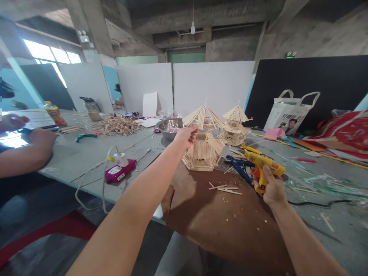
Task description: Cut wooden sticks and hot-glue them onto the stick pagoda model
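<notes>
My left hand (pixel 188 137) reaches forward, fingers pinched together at the lower left edge of a pointed roof of thin wooden sticks (pixel 205 117). Whatever lies between the fingertips is too small to make out. Just below and beside that hand stands the lower part of a stick pavilion model (pixel 201 155), with slatted roof panels and a railed base. On the right, my right hand (pixel 273 188) is wrapped round the handle of a yellow glue gun (pixel 263 165), its nozzle end pointing left toward the model. Several loose sticks (pixel 227 188) lie on the brown board (pixel 212 218).
Another stick pavilion (pixel 235 124) stands behind. Blue-handled pliers (pixel 240 168) lie beside the glue gun. A metal bowl (pixel 169 132), a stick pile (pixel 122 125) and a purple power strip (pixel 120 171) with cables are leftward. A co-worker's arm (pixel 31 149) rests at far left.
</notes>
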`<state>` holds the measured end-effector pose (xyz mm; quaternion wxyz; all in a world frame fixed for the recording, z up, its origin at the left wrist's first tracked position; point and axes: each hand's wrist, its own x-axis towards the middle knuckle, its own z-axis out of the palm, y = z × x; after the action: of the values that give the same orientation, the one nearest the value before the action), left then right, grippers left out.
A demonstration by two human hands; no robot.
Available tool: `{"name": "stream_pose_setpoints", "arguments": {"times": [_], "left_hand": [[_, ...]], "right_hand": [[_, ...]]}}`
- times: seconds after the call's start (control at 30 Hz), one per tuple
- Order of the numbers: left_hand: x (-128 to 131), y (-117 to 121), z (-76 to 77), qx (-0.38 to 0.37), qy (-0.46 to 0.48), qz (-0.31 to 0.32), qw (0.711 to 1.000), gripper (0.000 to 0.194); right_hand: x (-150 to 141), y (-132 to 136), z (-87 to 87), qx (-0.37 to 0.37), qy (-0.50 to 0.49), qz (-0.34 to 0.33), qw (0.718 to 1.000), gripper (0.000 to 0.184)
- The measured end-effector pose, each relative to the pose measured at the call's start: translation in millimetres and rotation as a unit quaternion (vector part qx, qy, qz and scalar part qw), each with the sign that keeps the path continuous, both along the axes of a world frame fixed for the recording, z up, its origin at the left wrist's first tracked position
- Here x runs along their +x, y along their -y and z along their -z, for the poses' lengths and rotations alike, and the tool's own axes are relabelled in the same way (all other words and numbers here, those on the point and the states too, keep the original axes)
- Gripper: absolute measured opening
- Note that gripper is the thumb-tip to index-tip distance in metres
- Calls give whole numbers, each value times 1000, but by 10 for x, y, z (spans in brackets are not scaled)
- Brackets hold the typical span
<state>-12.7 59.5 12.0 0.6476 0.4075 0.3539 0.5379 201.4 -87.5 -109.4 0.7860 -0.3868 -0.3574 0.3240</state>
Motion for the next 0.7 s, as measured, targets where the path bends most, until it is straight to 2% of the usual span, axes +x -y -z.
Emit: {"name": "stream_pose_setpoints", "arguments": {"times": [0.27,0.43,0.53,0.63,0.7], "left_hand": [[5,-7,5,3,-17,-11,1000,13],[-18,80,49,35,-21,-16,999,13],[-70,242,144,92,-39,-72,992,12],[-137,487,309,159,-77,-136,975,13],[-168,659,447,182,-141,-134,964,14]], "right_hand": [[-2,4,-5,-4,2,0,1000,29],[6,1,-9,0,1,5,1000,30],[12,-2,-19,4,-2,-3,1000,31],[14,-7,-31,4,2,0,1000,31],[22,-14,-39,0,3,3,1000,32]]}}
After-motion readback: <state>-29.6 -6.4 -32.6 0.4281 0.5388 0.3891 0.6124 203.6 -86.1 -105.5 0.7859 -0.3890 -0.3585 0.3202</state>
